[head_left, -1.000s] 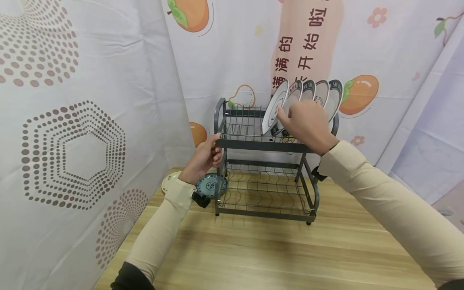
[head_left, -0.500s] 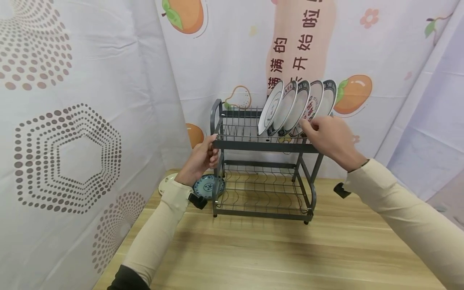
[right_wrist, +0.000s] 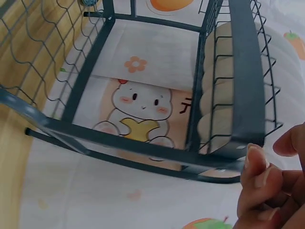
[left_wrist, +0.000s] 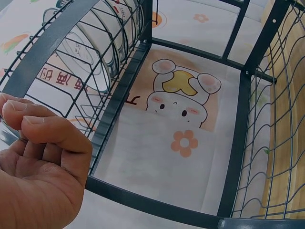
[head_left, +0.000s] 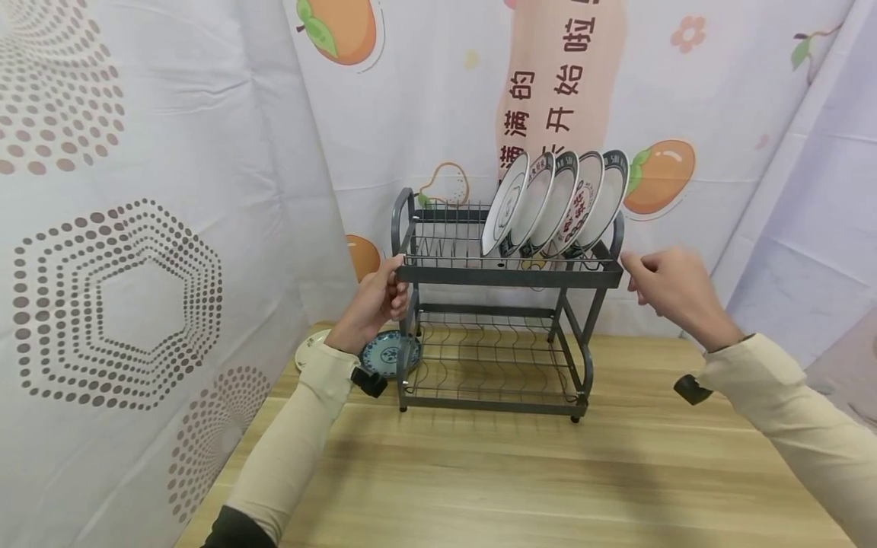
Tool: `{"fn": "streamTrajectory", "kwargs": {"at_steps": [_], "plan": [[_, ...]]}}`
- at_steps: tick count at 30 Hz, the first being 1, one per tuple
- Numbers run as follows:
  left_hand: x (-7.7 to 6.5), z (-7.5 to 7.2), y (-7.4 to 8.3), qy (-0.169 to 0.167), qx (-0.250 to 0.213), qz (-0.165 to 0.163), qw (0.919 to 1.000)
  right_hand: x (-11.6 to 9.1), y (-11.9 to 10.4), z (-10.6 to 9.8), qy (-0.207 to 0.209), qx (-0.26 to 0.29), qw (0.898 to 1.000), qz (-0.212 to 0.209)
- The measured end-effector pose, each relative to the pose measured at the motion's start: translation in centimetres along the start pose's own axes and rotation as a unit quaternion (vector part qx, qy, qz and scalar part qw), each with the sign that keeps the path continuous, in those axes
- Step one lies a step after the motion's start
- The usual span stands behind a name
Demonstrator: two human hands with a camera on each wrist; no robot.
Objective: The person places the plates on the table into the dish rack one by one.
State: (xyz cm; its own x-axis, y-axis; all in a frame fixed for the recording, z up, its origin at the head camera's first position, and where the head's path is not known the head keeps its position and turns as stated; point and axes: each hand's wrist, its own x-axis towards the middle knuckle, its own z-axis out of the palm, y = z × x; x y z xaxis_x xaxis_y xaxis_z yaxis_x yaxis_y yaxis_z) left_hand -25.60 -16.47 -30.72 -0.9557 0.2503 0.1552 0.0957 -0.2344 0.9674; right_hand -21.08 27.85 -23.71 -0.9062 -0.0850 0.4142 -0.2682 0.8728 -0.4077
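Observation:
A dark grey two-tier dish rack (head_left: 493,275) stands on the wooden table. Several white plates (head_left: 556,202) with dark or red patterned rims stand leaning in a row on the right part of its upper tier. At the upper tier's left front corner, my left hand (head_left: 372,303) grips the frame with curled fingers; the left wrist view shows that hand (left_wrist: 43,162) beside the wire side. My right hand (head_left: 674,289) is just off the right front corner, holding nothing. Its fingers are loosely bent, and in the right wrist view a gap separates thumb and fingers (right_wrist: 259,183).
A blue patterned plate (head_left: 387,354) and a cream plate (head_left: 310,348) lie on the table (head_left: 479,472) at the left, partly hidden by my left arm and the rack. Printed curtains (head_left: 404,99) hang behind and along the left.
My right hand has moved right and down, from in front of the plates to beyond the rack's right corner. The plates now show fully. My left hand keeps its grip on the rack.

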Motion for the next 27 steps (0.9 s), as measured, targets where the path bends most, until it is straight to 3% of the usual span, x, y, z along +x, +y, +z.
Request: {"fn": "streamTrajectory", "kwargs": {"at_steps": [4, 7, 9, 12, 14, 16, 19, 27], "plan": [[-0.1, 0.0, 0.1, 0.001, 0.002, 0.002, 1.0, -0.3, 1.0, 0.5, -0.033, 0.028, 0.999, 0.009], [-0.1, -0.1, 0.0, 0.003, 0.002, 0.0, 1.0, -0.4, 1.3, 0.9, -0.068, 0.116, 0.99, 0.042], [-0.2, -0.1, 0.0, 0.004, 0.003, -0.001, 1.0, -0.3, 1.4, 1.1, -0.106, 0.207, 0.969, 0.084], [-0.2, -0.1, 0.0, 0.007, 0.006, -0.003, 1.0, -0.3, 1.5, 1.2, -0.158, 0.329, 0.92, 0.141], [-0.2, -0.2, 0.0, 0.008, 0.009, -0.003, 0.9999, -0.3, 1.4, 1.3, -0.183, 0.384, 0.889, 0.169], [-0.2, -0.2, 0.0, 0.009, 0.012, -0.002, 0.9999, -0.3, 1.4, 1.3, -0.194, 0.42, 0.868, 0.182], [-0.2, -0.2, 0.0, 0.008, 0.016, -0.002, 0.9998, -0.3, 1.3, 1.3, -0.197, 0.454, 0.847, 0.193], [-0.4, -0.8, -0.1, -0.013, 0.047, -0.021, 0.9986, -0.4, 1.0, 1.8, -0.199, 0.496, 0.819, 0.211]]}}
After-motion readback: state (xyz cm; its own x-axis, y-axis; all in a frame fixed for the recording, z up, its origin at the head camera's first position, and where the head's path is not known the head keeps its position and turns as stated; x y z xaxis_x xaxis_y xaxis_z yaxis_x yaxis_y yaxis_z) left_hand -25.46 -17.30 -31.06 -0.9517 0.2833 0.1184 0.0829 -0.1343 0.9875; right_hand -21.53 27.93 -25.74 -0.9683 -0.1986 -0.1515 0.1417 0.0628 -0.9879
